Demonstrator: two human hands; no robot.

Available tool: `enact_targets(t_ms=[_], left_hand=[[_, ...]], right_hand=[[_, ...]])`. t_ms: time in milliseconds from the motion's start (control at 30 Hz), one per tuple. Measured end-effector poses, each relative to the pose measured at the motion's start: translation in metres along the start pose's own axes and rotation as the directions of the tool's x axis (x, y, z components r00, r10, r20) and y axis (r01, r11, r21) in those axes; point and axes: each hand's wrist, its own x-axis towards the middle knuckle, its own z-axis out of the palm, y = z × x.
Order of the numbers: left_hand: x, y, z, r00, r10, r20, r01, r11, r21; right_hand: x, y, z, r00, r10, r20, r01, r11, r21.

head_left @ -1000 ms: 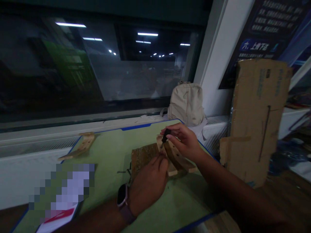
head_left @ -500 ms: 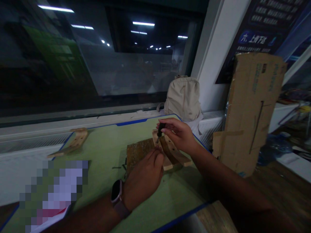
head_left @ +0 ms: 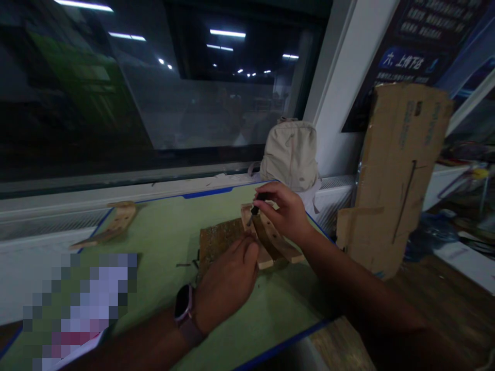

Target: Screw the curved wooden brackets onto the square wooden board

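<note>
My right hand (head_left: 282, 214) pinches the black handle of a small screwdriver (head_left: 258, 202), its tip pointing down at a wooden assembly (head_left: 276, 247) of curved plywood pieces on the green mat (head_left: 166, 232). My left hand (head_left: 228, 283), with a smartwatch on its wrist, rests closed on the brown rough board (head_left: 216, 239), with its fingertips pressed against the wooden assembly beside the screwdriver tip. What lies under those fingertips is hidden.
A separate curved wooden piece (head_left: 110, 226) lies at the mat's far left. A beige backpack (head_left: 290, 154) sits on the windowsill behind the mat. A tall cardboard box (head_left: 394, 175) stands to the right. A blurred paper lies at the near left.
The view shifted slightly. My right hand with the screwdriver has moved a little, with the tool still over the same spot. My left hand stays on the board.
</note>
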Motion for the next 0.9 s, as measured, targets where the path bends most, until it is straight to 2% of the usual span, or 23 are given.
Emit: enact_targets(t_ms=[67, 133, 200, 267, 333, 433, 533, 667, 767, 833, 900], left_hand=[[0.000, 0.000, 0.000, 1.000, -0.001, -0.005, 0.001, 1.000, 0.001], [0.000, 0.000, 0.000, 1.000, -0.002, -0.016, 0.002, 1.000, 0.002], [0.000, 0.000, 0.000, 1.000, -0.002, -0.020, 0.002, 1.000, 0.000], [0.000, 0.000, 0.001, 1.000, -0.001, -0.021, 0.000, 1.000, -0.008], [0.000, -0.001, 0.001, 1.000, 0.002, -0.018, -0.002, 1.000, -0.012], [-0.001, -0.001, 0.001, 1.000, -0.004, -0.003, 0.004, 1.000, 0.000], [-0.001, -0.001, 0.001, 0.999, -0.024, 0.026, 0.024, 1.000, 0.000], [-0.001, -0.001, 0.001, 0.999, -0.033, 0.037, 0.033, 0.999, -0.011], [-0.001, 0.000, -0.001, 0.998, -0.042, 0.056, 0.043, 0.999, -0.013], [0.000, 0.000, -0.002, 0.997, -0.043, 0.062, 0.044, 0.999, -0.013], [0.000, 0.000, -0.002, 0.997, -0.044, 0.063, 0.045, 0.999, -0.019]], right_hand=[[0.003, 0.000, -0.004, 0.994, -0.106, -0.010, 0.104, 0.989, -0.107], [0.005, -0.002, -0.007, 0.985, -0.167, 0.034, 0.169, 0.980, -0.104], [0.004, -0.003, -0.007, 0.986, -0.140, 0.088, 0.144, 0.989, -0.040], [0.003, -0.003, -0.004, 0.990, -0.067, 0.126, 0.064, 0.998, 0.030], [0.002, -0.002, -0.001, 0.992, -0.029, 0.121, 0.024, 0.999, 0.046], [0.003, -0.002, -0.002, 0.990, -0.097, 0.097, 0.104, 0.993, -0.061], [0.006, -0.006, -0.006, 0.983, -0.132, 0.127, 0.151, 0.977, -0.148], [0.005, -0.009, -0.005, 0.982, -0.048, 0.185, 0.057, 0.997, -0.044], [0.001, -0.004, 0.000, 0.986, 0.064, 0.153, -0.074, 0.995, 0.062], [0.000, 0.000, 0.001, 0.990, 0.102, 0.094, -0.105, 0.994, 0.028], [-0.001, 0.003, 0.000, 0.995, 0.089, 0.053, -0.086, 0.995, -0.047]])
